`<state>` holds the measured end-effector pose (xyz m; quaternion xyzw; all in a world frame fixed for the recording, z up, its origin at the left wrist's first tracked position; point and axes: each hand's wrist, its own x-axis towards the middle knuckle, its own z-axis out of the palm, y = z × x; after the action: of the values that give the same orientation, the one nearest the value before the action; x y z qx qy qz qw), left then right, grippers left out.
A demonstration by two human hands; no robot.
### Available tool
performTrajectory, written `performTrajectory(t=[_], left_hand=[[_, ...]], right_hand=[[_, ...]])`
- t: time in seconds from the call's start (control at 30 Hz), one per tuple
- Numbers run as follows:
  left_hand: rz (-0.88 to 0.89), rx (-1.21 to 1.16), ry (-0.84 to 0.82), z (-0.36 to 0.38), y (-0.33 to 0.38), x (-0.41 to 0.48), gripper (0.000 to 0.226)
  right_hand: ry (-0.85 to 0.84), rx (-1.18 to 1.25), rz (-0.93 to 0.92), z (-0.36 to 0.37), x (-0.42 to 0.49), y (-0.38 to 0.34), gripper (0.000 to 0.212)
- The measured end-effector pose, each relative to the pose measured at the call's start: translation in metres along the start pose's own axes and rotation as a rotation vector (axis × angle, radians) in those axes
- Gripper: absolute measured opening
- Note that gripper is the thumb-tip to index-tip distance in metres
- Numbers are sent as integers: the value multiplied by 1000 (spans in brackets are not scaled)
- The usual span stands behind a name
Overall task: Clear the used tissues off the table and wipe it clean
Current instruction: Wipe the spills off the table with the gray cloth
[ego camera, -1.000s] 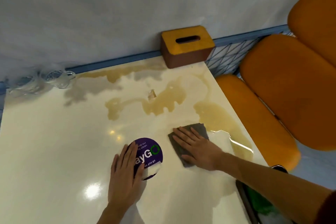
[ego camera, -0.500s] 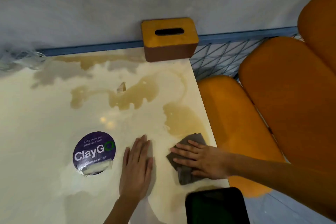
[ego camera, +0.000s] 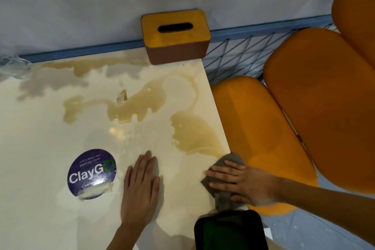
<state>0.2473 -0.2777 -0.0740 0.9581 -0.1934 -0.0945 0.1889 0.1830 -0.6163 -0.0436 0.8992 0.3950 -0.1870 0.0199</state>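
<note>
**Wiping spill at R edge of desk**

Cream glossy desk (ego camera: 40,168) across left and centre, pushed against a pale wall. Orange seat cushions (ego camera: 324,107) off its R side, w/ blue wire mesh (ego camera: 239,61) behind. Big brownish spill (ego camera: 142,105) over the far half of desk, one pool reaching the R edge. Orange-topped tissue box (ego camera: 175,34) at far R corner against wall, slot up. Black container (ego camera: 229,231) at bottom of frame, near edge, contents unclear. Round purple "ClayGO" sticker (ego camera: 92,173) on desk near-left, lower edge peeling. L hand (ego camera: 140,191) palm down flat on desk just R of sticker, fingers (ego camera: 148,164) straight and pressed together. R hand (ego camera: 243,182) on grey cloth (ego camera: 227,161) at R edge of desk, just near of the pool; its fingers straight, slightly spread, pressing cloth down; thumb hidden, can't tell. Cloth partly hanging over edge, bunched under palm. Small pale scrap (ego camera: 121,97) sitting in spill mid-desk, well apart from both hands.
</note>
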Motion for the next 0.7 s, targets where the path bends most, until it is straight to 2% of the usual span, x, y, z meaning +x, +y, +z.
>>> performTrajectory(t=[0.17, 0.4, 0.47, 0.6, 0.7], left_hand=[[-8, 6, 3, 1, 1, 0, 55], [-3, 7, 3, 2, 1, 0, 55], [2, 1, 3, 1, -2, -1, 55], [3, -2, 8, 4, -2, -2, 55], [1, -17, 15, 3, -3, 0, 53]], right_hand=[[40, 168, 196, -12, 37, 25, 62], [163, 239, 505, -34, 106, 89, 60], [173, 267, 492, -30, 102, 72, 62], [140, 212, 290, -6, 45, 5, 62], [57, 208, 178, -3, 19, 0, 63]])
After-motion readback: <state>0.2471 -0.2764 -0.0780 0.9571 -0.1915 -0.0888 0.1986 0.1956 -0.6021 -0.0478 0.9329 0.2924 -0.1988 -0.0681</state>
